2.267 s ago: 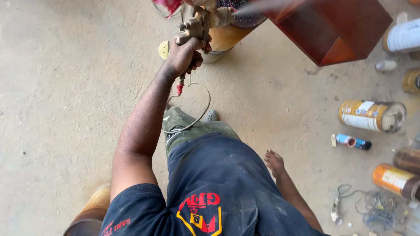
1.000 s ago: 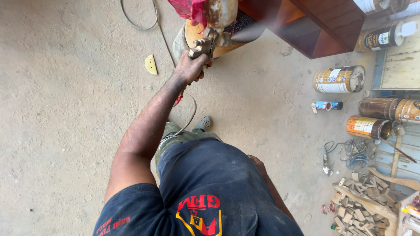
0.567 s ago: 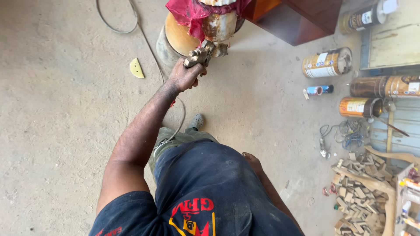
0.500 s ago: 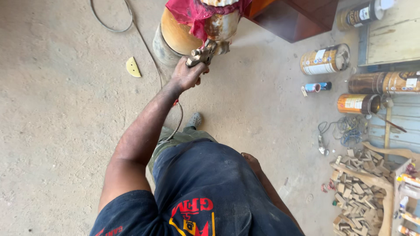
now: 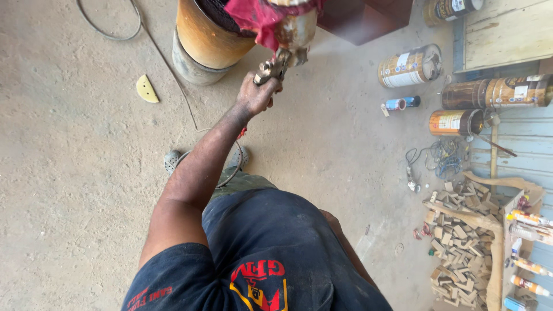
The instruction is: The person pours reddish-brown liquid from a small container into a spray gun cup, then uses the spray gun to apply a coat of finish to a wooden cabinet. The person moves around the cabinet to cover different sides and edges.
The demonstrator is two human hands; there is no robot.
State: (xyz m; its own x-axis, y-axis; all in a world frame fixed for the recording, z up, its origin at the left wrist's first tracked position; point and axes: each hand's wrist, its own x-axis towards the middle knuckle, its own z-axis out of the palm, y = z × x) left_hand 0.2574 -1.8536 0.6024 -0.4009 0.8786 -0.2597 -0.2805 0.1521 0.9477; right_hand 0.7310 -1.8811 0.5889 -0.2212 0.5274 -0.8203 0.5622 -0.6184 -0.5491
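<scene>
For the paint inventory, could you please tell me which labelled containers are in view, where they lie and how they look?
Tin: on its side, upper right floor; white and brown label.
Tin: on its side by the boards; dark brown, pale label patch.
Tin: below that one; orange-brown label.
Small can: between the tins; red and blue.
Tubes: lower right shelf; white, coloured bands.

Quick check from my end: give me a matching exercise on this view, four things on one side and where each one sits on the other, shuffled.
Things:
1. spray gun
2. yellow half-disc
3. wood offcuts
4. orange drum

Places:
A. heaped at the lower right
B. gripped in the left hand
C. standing at the top, a red rag over its rim
D. flat on the floor, left of the drum

Pairs: 1-B, 2-D, 3-A, 4-C
</scene>
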